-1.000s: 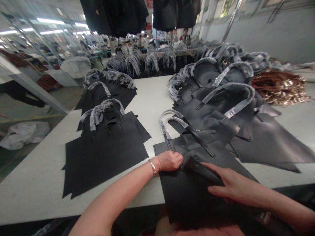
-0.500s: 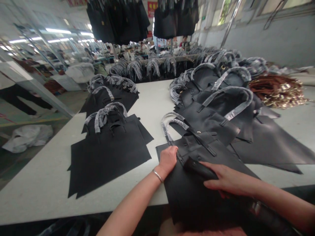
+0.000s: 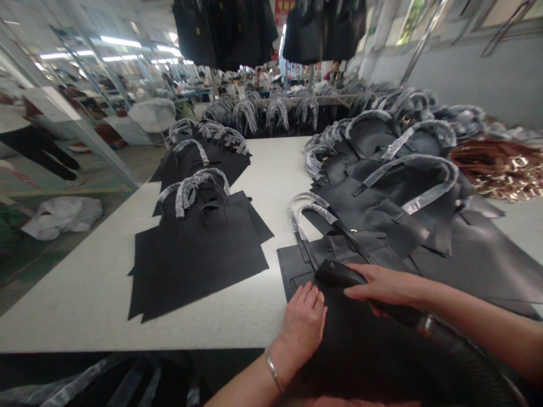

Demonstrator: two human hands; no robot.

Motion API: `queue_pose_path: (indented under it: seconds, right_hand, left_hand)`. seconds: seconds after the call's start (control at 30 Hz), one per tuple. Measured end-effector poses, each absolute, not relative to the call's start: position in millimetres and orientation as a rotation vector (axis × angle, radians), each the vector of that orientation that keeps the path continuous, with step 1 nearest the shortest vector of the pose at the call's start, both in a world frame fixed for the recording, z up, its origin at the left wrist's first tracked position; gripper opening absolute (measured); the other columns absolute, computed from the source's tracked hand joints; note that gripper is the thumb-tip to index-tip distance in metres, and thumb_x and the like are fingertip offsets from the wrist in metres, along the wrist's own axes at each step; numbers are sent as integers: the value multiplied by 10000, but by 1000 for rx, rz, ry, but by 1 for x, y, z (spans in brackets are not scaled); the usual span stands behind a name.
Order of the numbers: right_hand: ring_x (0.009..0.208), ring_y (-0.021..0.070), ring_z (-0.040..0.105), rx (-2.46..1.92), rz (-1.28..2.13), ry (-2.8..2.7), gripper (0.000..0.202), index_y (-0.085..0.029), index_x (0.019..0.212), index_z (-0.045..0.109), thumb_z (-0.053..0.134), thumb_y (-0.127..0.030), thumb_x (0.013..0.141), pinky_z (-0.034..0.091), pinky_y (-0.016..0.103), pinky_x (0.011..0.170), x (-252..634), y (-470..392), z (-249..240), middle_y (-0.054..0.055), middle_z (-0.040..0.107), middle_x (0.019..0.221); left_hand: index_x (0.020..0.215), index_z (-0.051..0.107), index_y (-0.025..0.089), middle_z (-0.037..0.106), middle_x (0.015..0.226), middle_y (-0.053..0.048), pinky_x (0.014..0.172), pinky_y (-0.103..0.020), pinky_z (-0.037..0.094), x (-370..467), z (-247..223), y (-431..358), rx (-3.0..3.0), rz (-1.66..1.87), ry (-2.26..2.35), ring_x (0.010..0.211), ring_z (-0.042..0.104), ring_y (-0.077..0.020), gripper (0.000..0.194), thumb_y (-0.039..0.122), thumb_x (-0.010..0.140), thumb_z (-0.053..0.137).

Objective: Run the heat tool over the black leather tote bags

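In the head view, my right hand (image 3: 384, 285) is closed round a black hand tool (image 3: 341, 273) shaped like a nozzle, with a ribbed hose trailing to the lower right. The tool's tip lies over a black leather bag panel (image 3: 292, 260) at the front of the table. My left hand (image 3: 303, 322), a silver bangle on its wrist, rests on this panel just below the tip. Its fingers are slightly bent, with nothing visible in them. Two plastic-wrapped handles (image 3: 311, 198) rise from the panel's far edge.
A stack of black panels with wrapped handles (image 3: 199, 243) lies left on the white table (image 3: 237, 322), another behind it. More bag pieces (image 3: 382, 203) heap up at right, near brown straps with gold buckles (image 3: 504, 167). Black pieces (image 3: 224, 34) hang overhead.
My left hand has left the base of the handle and come down nearer me onto the panel. My right hand keeps the tool near the same spot. The view has shifted left.
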State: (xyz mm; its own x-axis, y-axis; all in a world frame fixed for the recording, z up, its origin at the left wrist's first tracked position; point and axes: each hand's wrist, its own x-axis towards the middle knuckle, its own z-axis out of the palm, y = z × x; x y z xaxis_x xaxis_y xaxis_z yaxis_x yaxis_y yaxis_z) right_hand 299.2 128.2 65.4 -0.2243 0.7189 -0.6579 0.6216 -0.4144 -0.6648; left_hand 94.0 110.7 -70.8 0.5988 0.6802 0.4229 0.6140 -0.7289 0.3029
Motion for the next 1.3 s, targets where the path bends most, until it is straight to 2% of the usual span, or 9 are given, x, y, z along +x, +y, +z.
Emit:
queue_pose_path:
  seconds: [0.2,0.3,0.4,0.47,0.6,0.67,0.77,1.13,1.3]
  right_hand:
    - [470,120,592,-1932,1753,-1663,515,-170,1268,462,602,-359,809,431,179,376,302,125,61,-17,594,701]
    - [476,147,610,-1997,1408,-1749,576,-166,1352,409,576,-365,838,456,202,420,297,140,58,-23,608,609]
    - [475,162,619,-2030,1124,-1797,616,-173,1395,384,578,-368,844,461,206,449,300,148,62,-43,590,520]
    - [479,162,625,-2013,1193,-1820,668,-183,1427,351,597,-366,833,447,197,436,306,143,67,-47,599,533]
    - [499,152,627,-1951,1521,-1868,747,-192,1472,281,606,-353,819,435,184,414,307,123,72,-22,651,647]
    - [503,138,620,-1888,1653,-1908,730,-190,1463,301,606,-319,812,439,175,416,299,118,72,-9,667,695]
    - [476,114,595,-1799,1790,-1957,670,-188,1421,368,601,-277,799,425,160,398,280,121,71,5,679,741]
    - [440,114,581,-1768,1781,-2141,544,-163,1305,461,592,-294,794,409,170,364,246,149,73,30,677,775]
    - [443,129,596,-1841,1803,-2152,512,-152,1288,480,572,-315,811,413,181,369,244,151,74,42,684,766]
  left_hand:
    - [1001,601,78,645,1025,-112,923,-345,536,95,-78,107,2868,907,849,1017,608,-239,143,157,920,514]
    - [1004,600,85,645,1040,-103,950,-317,517,93,-77,105,2840,889,846,1036,601,-221,148,185,924,527]
    - [1138,561,83,591,1193,-121,1035,-340,456,87,-71,100,2768,807,861,1173,523,-236,278,255,920,543]
    - [1180,537,80,565,1235,-133,1056,-363,436,83,-67,95,2772,773,837,1208,492,-246,325,282,925,537]
    - [1020,588,116,637,1033,-92,903,-333,531,82,-66,87,2869,803,731,1040,592,-210,180,243,965,472]
    - [995,589,119,640,987,-84,845,-317,553,83,-67,85,2904,821,694,999,607,-204,179,246,970,466]
    - [961,589,121,638,962,-78,867,-304,547,84,-69,86,2904,815,666,956,619,-185,185,255,975,463]
    - [845,574,152,647,898,-16,964,-226,482,83,-71,87,2813,838,718,930,624,-123,232,278,989,444]
    - [887,587,145,657,929,-23,990,-232,465,85,-76,88,2842,822,712,937,628,-118,233,285,992,433]
